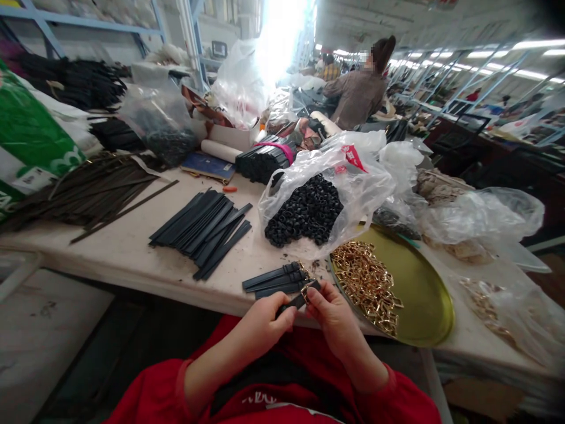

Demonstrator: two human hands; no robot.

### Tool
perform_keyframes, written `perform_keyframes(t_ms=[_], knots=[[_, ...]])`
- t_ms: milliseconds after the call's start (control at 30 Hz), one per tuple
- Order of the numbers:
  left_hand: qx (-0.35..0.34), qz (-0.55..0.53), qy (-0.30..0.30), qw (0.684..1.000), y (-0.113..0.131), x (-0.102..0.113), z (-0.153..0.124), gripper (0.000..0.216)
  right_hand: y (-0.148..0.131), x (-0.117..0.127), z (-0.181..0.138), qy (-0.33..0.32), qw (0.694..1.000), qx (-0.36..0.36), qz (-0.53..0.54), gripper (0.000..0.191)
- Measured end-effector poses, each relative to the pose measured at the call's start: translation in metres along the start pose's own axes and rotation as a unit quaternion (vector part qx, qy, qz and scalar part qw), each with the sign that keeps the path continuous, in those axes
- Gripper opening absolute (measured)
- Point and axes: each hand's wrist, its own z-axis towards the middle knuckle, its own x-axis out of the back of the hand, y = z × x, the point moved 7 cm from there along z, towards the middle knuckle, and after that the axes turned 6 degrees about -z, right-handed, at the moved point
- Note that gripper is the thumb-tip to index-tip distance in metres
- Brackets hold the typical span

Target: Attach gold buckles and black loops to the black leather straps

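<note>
Close to the table's front edge, my left hand [279, 313] is closed on a dark strap [295, 302]. My right hand [331, 306] pinches the strap's other end, where a gold buckle [305, 291] sits. Just beyond my hands lie several finished-looking straps [276, 279] with gold buckles at their right ends. A heap of loose gold buckles [368, 285] fills the left side of a round gold tray [426, 294]. Small black loops [304, 212] are piled in an open clear plastic bag [371, 194]. Plain dark strips [198, 227] are fanned out at left.
Long brown strips [88, 191] cover the table's left side. Farther back are a blue notebook [209, 166], a strip bundle [265, 159] with a pink band, and plastic bags [481, 215] at right. A person [359, 94] in brown works beyond the table.
</note>
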Motion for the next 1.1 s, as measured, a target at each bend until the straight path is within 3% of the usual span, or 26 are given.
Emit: perform_keyframes(t_ms=[233,467,567,633,700,767,933,1033,1100], knots=[[0.025,-0.101,-0.013,0.994,-0.016,-0.006,0.008,0.026,0.007,-0.012,-0.005,-0.044,0.999,-0.012,-0.021,0.027],[0.076,-0.170,-0.020,0.982,-0.033,-0.018,0.015,0.023,0.016,-0.006,-0.003,-0.051,0.997,-0.057,-0.004,0.029],[0.091,-0.140,0.000,0.986,-0.036,-0.018,0.015,0.022,0.006,-0.001,-0.004,-0.020,0.992,0.034,-0.123,0.026],[0.078,-0.085,0.032,0.993,-0.033,-0.014,0.014,0.022,-0.005,0.001,-0.007,0.000,0.967,0.125,-0.223,0.020],[0.059,-0.030,0.046,0.997,-0.026,-0.011,0.012,0.022,-0.006,0.002,-0.008,0.000,0.952,0.151,-0.266,0.014],[0.052,-0.003,0.027,0.998,-0.020,-0.013,0.007,0.022,0.001,0.005,-0.005,-0.024,0.965,0.096,-0.242,0.014],[0.039,-0.015,-0.027,0.999,-0.004,-0.015,-0.002,0.024,0.013,-0.003,-0.008,-0.113,0.990,-0.058,-0.068,0.027],[0.050,-0.053,-0.034,0.997,-0.007,-0.014,-0.001,0.031,0.011,-0.008,-0.013,-0.125,0.989,-0.060,-0.055,0.029],[0.068,-0.065,-0.021,0.995,-0.013,-0.011,0.002,0.036,0.005,-0.010,-0.014,-0.118,0.987,-0.005,-0.106,0.026]])
